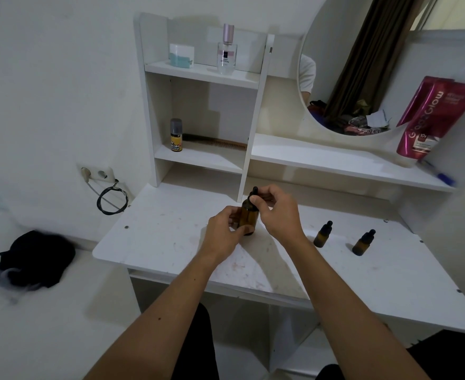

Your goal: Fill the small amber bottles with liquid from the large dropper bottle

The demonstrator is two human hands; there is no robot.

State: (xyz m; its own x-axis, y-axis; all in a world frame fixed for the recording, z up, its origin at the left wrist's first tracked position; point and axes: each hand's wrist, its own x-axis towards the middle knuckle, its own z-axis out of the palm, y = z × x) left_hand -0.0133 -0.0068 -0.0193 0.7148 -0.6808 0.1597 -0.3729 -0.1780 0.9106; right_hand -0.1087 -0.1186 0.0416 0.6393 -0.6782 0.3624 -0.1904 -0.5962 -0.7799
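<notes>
The large amber dropper bottle (250, 215) stands upright on the white vanity table (171, 237), near its middle. My left hand (225, 231) grips the bottle's body from the left. My right hand (278, 212) pinches its black dropper cap at the top. Two small amber bottles stand to the right, both with black dropper caps on: one (322, 235) close to my right wrist, the other (363, 243) further right.
White shelves rise behind the table, holding a perfume bottle (227, 50), a white jar (181, 55), a yellow can (176, 135) and a comb (217, 142). A round mirror (363, 64) and a pink tube (431, 119) are at the right. A black cloth (36, 259) lies at the left.
</notes>
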